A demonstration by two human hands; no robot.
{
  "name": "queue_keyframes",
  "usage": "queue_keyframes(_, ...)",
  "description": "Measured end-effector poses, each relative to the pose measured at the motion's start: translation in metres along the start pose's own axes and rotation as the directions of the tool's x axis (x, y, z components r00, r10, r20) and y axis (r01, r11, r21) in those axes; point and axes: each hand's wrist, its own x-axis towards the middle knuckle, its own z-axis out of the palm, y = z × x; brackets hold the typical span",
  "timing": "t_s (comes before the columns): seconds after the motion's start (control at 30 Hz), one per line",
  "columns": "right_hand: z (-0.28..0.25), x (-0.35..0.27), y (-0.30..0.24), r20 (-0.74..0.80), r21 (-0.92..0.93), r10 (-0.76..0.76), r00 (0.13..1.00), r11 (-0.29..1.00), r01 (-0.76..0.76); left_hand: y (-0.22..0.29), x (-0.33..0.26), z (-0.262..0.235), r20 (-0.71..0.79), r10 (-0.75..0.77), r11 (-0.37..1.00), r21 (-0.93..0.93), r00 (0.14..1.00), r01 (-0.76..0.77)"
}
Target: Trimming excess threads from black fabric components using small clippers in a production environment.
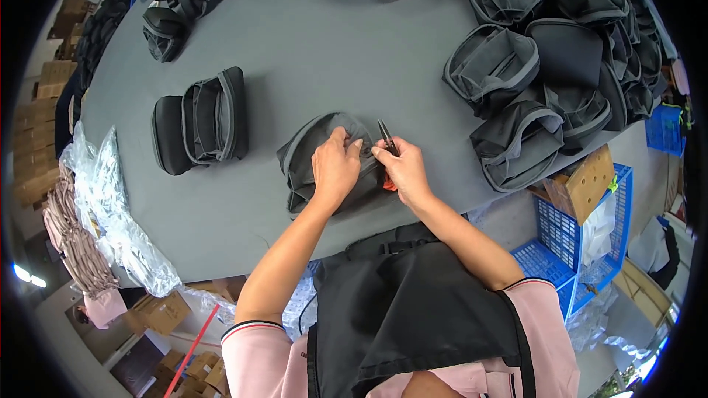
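A dark grey zippered pouch stands unzipped on the table in front of me. My left hand reaches over its opening, with thumb and fingers closed on the lining near the far right rim; the fingertips are partly hidden. At the pouch's right side is my right hand, its fingers wrapped round a pair of small thread snips. The dark pointed blades stick up past the fingers, and a bit of orange-red shows beneath the palm. Thumb and forefinger of this hand come close to the pouch's rim.
Two similar pouches stand side by side at the left. A heap of pouches covers the table's right end, with more at the far edge. Clear plastic wrap hangs over the left edge. Blue crates stand below right.
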Motion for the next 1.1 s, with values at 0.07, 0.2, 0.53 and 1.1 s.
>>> queue_keyframes(0.07,-0.001,0.005,0.0,0.005,-0.054,-0.011,1.0,0.998,0.012,-0.003,0.002,0.003,-0.032,-0.003,1.0,-0.016,0.999,0.003)
queue_keyframes(0.2,-0.008,0.012,-0.013,0.147,0.086,0.046,0.988,0.995,-0.06,-0.004,0.01,-0.001,0.031,-0.1,0.973,-0.205,0.994,0.104)
queue_keyframes(0.53,-0.005,0.017,-0.01,0.264,-0.031,0.004,0.965,1.0,0.004,-0.024,0.019,0.017,-0.128,0.056,0.973,-0.214,0.99,-0.083)
queue_keyframes(1.1,0.007,0.009,-0.028,0.345,-0.03,-0.034,0.938,0.998,0.048,-0.027,0.009,-0.015,0.091,-0.129,0.854,-0.496,0.987,0.157)
